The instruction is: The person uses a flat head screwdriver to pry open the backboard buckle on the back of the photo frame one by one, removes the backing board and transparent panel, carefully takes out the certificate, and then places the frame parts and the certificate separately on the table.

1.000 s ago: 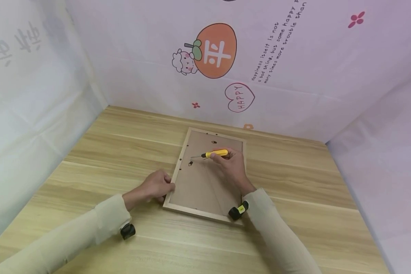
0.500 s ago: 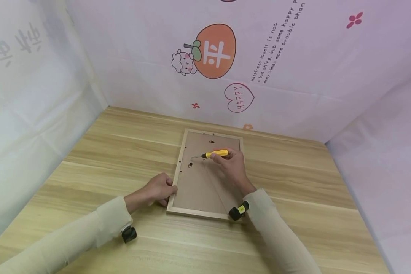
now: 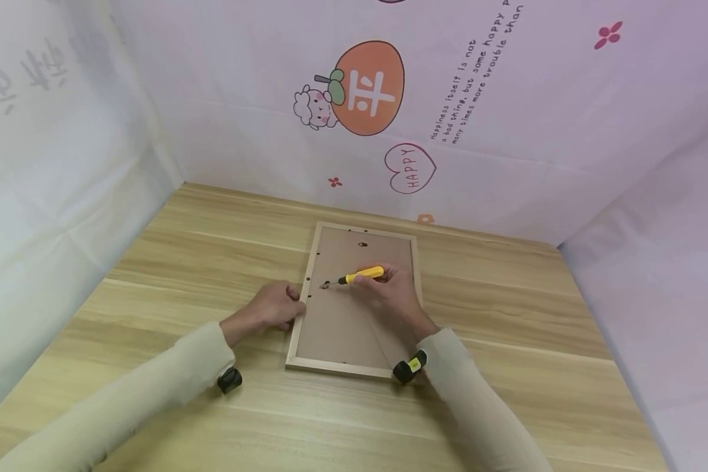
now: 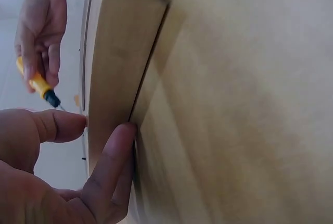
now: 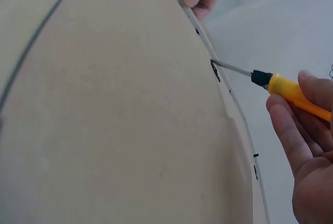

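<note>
A slim screwdriver (image 3: 362,275) with a yellow handle, black collar and thin metal shaft is held in a person's right hand (image 3: 396,295) over the back of a rectangular frame (image 3: 336,369) of pale wood, laid flat on a light-brown wood-grained table (image 3: 183,282). The handle is pinched in that hand's fingers (image 5: 291,135), and the shaft is slanted down toward the frame's left side. Its tip is placed at a small black hanger (image 5: 215,72) on the flat tan backing board (image 3: 336,321); whether the two are touching cannot be told. A second small dark hanger (image 3: 362,244) is seen farther up the board, near the far rail.

By the left hand (image 3: 276,305), the frame's left rail is gripped: in the left wrist view, the thumb (image 4: 67,126) is set against the upper edge, and the forefinger (image 4: 112,148) is pressed to the outer side, low down by the tabletop.

Cream long sleeves (image 3: 147,387) are worn on both arms, and a black device (image 3: 230,379) is strapped at each wrist, the right one marked with a yellow label (image 3: 415,362). Beyond the table, a pale pinkish cloth (image 3: 507,183) is printed with an orange fruit (image 3: 360,62) and a heart (image 3: 396,164) lettered "HAPPY".
</note>
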`<move>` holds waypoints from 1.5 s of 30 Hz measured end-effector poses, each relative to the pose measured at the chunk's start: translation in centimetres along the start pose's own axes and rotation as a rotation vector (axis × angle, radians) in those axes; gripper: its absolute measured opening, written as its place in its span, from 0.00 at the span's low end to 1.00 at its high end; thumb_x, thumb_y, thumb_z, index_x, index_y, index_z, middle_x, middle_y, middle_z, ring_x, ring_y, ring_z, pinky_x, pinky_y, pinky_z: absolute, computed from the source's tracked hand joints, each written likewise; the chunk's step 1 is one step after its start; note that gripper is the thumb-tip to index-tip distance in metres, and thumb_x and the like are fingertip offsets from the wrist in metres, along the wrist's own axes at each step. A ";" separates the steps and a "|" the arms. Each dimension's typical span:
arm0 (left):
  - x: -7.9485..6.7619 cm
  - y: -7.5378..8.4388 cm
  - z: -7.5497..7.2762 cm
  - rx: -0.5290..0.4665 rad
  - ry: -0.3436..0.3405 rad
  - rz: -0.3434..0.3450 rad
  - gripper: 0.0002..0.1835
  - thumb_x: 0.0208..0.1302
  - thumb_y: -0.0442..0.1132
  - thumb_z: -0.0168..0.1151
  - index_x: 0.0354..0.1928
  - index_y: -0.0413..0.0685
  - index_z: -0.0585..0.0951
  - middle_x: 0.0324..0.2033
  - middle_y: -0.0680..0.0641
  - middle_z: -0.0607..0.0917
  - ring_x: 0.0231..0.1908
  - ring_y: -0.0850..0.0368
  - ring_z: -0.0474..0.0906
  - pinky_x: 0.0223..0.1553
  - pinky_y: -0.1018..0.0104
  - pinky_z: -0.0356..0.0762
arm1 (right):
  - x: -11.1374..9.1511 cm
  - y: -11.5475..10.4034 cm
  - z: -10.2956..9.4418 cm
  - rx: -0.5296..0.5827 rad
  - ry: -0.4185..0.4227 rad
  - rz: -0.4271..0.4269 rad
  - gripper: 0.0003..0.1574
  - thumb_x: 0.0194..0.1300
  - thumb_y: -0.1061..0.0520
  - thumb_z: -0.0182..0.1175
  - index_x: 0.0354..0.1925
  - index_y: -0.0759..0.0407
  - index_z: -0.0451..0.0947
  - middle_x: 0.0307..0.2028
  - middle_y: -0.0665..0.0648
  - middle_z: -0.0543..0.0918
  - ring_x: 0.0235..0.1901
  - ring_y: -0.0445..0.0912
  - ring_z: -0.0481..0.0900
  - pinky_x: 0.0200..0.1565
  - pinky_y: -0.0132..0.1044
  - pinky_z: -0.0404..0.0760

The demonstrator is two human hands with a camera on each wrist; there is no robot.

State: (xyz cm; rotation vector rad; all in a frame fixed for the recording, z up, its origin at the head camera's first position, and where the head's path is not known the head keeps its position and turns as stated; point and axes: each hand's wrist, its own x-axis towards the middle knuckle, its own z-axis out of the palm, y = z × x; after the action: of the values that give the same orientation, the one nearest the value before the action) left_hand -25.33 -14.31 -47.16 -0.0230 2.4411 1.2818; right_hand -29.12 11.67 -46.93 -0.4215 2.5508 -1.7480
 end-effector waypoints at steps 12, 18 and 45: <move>2.5 0.0 -1.3 -0.127 -0.033 0.024 0.18 0.66 0.31 0.59 0.56 0.30 0.75 0.46 0.35 0.84 0.38 0.51 0.85 0.37 0.66 0.87 | 0.0 0.5 0.0 -0.048 -0.163 0.001 0.17 0.62 0.54 0.68 0.47 0.61 0.85 0.50 0.57 0.86 0.41 0.43 0.78 0.38 0.25 0.78; 3.0 0.0 -1.3 -0.179 -0.061 0.026 0.17 0.67 0.29 0.58 0.55 0.29 0.74 0.45 0.34 0.83 0.37 0.51 0.85 0.38 0.64 0.87 | 0.0 0.9 0.2 -0.011 -0.173 0.038 0.18 0.62 0.55 0.68 0.49 0.62 0.84 0.53 0.58 0.85 0.45 0.45 0.78 0.40 0.24 0.78; 3.3 -0.2 -1.2 -0.279 -0.130 0.027 0.15 0.69 0.26 0.54 0.55 0.27 0.69 0.48 0.31 0.79 0.38 0.49 0.83 0.40 0.61 0.87 | -0.7 -3.7 3.6 -0.169 -0.087 -0.154 0.12 0.63 0.55 0.67 0.44 0.59 0.84 0.41 0.54 0.87 0.38 0.42 0.82 0.40 0.30 0.84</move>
State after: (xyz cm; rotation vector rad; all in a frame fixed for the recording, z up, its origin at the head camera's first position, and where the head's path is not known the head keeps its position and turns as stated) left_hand -28.75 -14.80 -47.81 0.0182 2.1462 1.5748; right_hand -27.10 7.32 -44.94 -0.7011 2.6775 -1.5223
